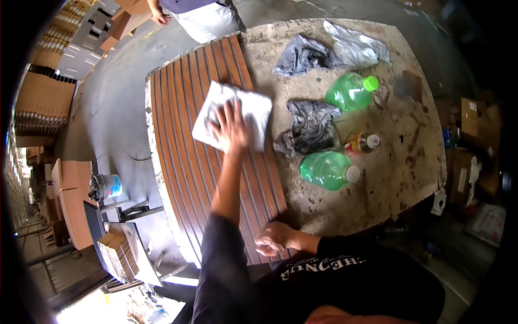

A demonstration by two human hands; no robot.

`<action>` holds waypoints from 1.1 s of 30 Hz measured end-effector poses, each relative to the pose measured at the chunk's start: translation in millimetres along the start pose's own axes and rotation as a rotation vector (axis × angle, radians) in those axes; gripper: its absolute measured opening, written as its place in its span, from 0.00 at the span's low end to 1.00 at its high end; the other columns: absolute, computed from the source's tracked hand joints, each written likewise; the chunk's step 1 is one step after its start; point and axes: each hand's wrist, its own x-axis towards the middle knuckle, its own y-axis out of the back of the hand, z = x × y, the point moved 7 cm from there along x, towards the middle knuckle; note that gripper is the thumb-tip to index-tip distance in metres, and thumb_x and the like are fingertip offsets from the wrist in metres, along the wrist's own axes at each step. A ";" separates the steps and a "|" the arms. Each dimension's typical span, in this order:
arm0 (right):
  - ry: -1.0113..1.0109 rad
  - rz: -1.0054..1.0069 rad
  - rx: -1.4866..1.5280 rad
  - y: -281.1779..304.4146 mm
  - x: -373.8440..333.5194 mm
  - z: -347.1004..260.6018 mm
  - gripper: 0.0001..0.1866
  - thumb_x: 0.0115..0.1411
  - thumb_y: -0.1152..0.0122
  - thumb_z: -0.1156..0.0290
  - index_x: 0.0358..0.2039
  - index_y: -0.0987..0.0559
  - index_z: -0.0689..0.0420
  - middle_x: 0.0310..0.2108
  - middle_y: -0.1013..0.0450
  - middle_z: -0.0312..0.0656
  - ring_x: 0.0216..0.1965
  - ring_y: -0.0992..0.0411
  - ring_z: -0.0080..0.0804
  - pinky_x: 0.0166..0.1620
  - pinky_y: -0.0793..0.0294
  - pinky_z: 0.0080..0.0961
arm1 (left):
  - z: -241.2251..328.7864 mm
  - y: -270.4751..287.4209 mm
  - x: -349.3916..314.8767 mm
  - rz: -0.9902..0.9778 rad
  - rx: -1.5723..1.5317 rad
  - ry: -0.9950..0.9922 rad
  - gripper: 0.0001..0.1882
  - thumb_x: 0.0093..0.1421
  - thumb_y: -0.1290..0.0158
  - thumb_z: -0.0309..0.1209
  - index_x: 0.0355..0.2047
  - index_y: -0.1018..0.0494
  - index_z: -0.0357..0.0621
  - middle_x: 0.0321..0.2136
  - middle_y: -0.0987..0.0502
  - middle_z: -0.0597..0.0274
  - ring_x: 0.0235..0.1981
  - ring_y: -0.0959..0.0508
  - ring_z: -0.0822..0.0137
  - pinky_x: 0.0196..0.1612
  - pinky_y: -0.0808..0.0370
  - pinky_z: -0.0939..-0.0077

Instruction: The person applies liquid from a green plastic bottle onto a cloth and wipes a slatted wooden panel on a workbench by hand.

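Note:
A brown slatted wood panel (pixel 186 129) with dark grooves lies along the left side of the worktable. On its far half, my left hand (pixel 233 127) presses a white cloth (pixel 259 110) with grey smudges flat against the slats, fingers spread. My right hand (pixel 275 238) rests at the panel's near right corner with its fingers curled in. Whatever those fingers might hold is hidden.
The stained table (pixel 372 183) bears two green bottles (pixel 348 93), a small bottle with amber contents (pixel 356 143) and crumpled dark plastic (pixel 310 127). Grey plastic bags (pixel 356 46) lie at the far edge. Another person (pixel 202 19) stands beyond. A bucket (pixel 108 186) stands left.

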 end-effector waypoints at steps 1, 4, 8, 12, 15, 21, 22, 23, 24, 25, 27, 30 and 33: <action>-0.025 -0.016 -0.022 6.8 -1.5 2.0 0.11 0.50 0.41 0.63 0.18 0.29 0.53 0.16 0.32 0.41 0.20 0.30 0.43 0.23 0.31 0.38 | 7.3 -14.5 -36.4 -0.039 0.114 -0.036 0.32 0.63 0.64 0.48 0.67 0.54 0.59 0.67 0.54 0.56 0.68 0.58 0.50 0.64 0.65 0.37; -0.005 0.070 -0.035 2.0 -15.1 19.9 0.12 0.50 0.40 0.62 0.19 0.29 0.53 0.17 0.32 0.42 0.20 0.30 0.44 0.23 0.32 0.39 | 31.9 -23.0 -148.1 -0.307 0.044 -0.048 0.37 0.60 0.60 0.46 0.67 0.59 0.62 0.68 0.63 0.57 0.68 0.65 0.47 0.63 0.75 0.37; -0.062 -0.029 0.072 3.1 -9.6 6.7 0.12 0.50 0.39 0.64 0.19 0.30 0.54 0.17 0.34 0.42 0.19 0.32 0.44 0.23 0.32 0.38 | 28.7 -10.9 -141.7 -0.067 -0.073 -0.102 0.40 0.53 0.53 0.46 0.66 0.53 0.60 0.67 0.55 0.51 0.67 0.60 0.43 0.62 0.68 0.34; 0.078 0.142 0.016 8.6 -5.2 -9.0 0.16 0.47 0.37 0.73 0.11 0.35 0.49 0.10 0.39 0.34 0.12 0.38 0.29 0.17 0.40 0.30 | 12.6 1.8 -10.2 0.122 -0.012 -0.021 0.35 0.59 0.60 0.48 0.66 0.50 0.54 0.66 0.53 0.53 0.67 0.55 0.43 0.62 0.64 0.32; 0.072 0.070 0.008 0.0 0.6 -12.5 0.15 0.48 0.39 0.71 0.11 0.36 0.51 0.10 0.40 0.35 0.13 0.38 0.33 0.18 0.39 0.33 | -12.7 9.2 50.3 0.192 -0.038 0.024 0.30 0.62 0.63 0.47 0.64 0.46 0.55 0.66 0.49 0.55 0.67 0.53 0.46 0.62 0.62 0.34; -0.051 0.052 0.004 4.5 -15.8 9.3 0.14 0.46 0.35 0.69 0.15 0.33 0.53 0.14 0.35 0.42 0.16 0.34 0.43 0.22 0.34 0.37 | 24.5 -3.2 -103.2 -0.023 -0.111 -0.127 0.33 0.56 0.57 0.40 0.64 0.46 0.60 0.66 0.50 0.57 0.66 0.52 0.44 0.63 0.60 0.37; -0.050 0.079 0.021 4.4 -17.1 15.3 0.14 0.47 0.35 0.68 0.16 0.33 0.53 0.14 0.35 0.43 0.16 0.34 0.44 0.22 0.35 0.38 | 28.5 -5.4 -136.2 -0.059 -0.110 -0.132 0.33 0.56 0.56 0.40 0.64 0.45 0.62 0.66 0.49 0.57 0.66 0.51 0.44 0.63 0.60 0.38; -0.033 0.076 -0.002 10.2 -13.0 6.5 0.14 0.48 0.36 0.66 0.16 0.33 0.53 0.14 0.35 0.43 0.17 0.34 0.46 0.22 0.36 0.39 | 25.4 -6.1 -164.6 -0.046 -0.125 -0.128 0.32 0.56 0.55 0.42 0.63 0.43 0.63 0.66 0.48 0.58 0.65 0.50 0.45 0.62 0.60 0.38; -0.023 0.081 0.001 9.7 -10.5 7.0 0.14 0.48 0.36 0.66 0.16 0.33 0.53 0.14 0.35 0.43 0.17 0.34 0.46 0.22 0.36 0.39 | 24.2 -2.6 -174.8 -0.033 -0.147 -0.131 0.32 0.56 0.55 0.43 0.63 0.42 0.65 0.65 0.48 0.58 0.65 0.49 0.45 0.62 0.60 0.38; -0.039 0.066 0.024 7.2 -9.4 10.8 0.14 0.48 0.37 0.65 0.16 0.33 0.53 0.14 0.35 0.44 0.17 0.34 0.46 0.22 0.36 0.39 | 22.1 -5.2 -171.3 -0.069 -0.105 -0.139 0.32 0.56 0.54 0.47 0.63 0.42 0.67 0.65 0.46 0.59 0.65 0.49 0.46 0.62 0.60 0.39; -0.059 0.027 0.039 0.3 -13.4 10.3 0.14 0.49 0.37 0.65 0.16 0.33 0.53 0.15 0.35 0.44 0.17 0.34 0.46 0.22 0.35 0.40 | 23.7 -7.2 -139.6 -0.008 -0.074 -0.124 0.33 0.57 0.55 0.51 0.63 0.44 0.64 0.65 0.47 0.56 0.65 0.50 0.46 0.63 0.62 0.37; -0.079 -0.049 0.022 -1.2 -9.7 8.9 0.13 0.49 0.38 0.66 0.16 0.32 0.53 0.14 0.35 0.43 0.17 0.33 0.45 0.22 0.34 0.38 | 19.8 -7.0 -39.8 0.102 0.008 -0.056 0.33 0.60 0.59 0.51 0.64 0.45 0.57 0.65 0.47 0.53 0.66 0.51 0.45 0.63 0.64 0.35; 0.083 0.021 -0.064 3.2 3.5 -16.5 0.14 0.48 0.38 0.70 0.13 0.34 0.50 0.13 0.36 0.34 0.16 0.33 0.29 0.19 0.37 0.29 | -19.3 15.2 54.0 0.245 -0.040 0.081 0.29 0.62 0.63 0.46 0.63 0.44 0.54 0.65 0.47 0.52 0.66 0.52 0.46 0.63 0.63 0.36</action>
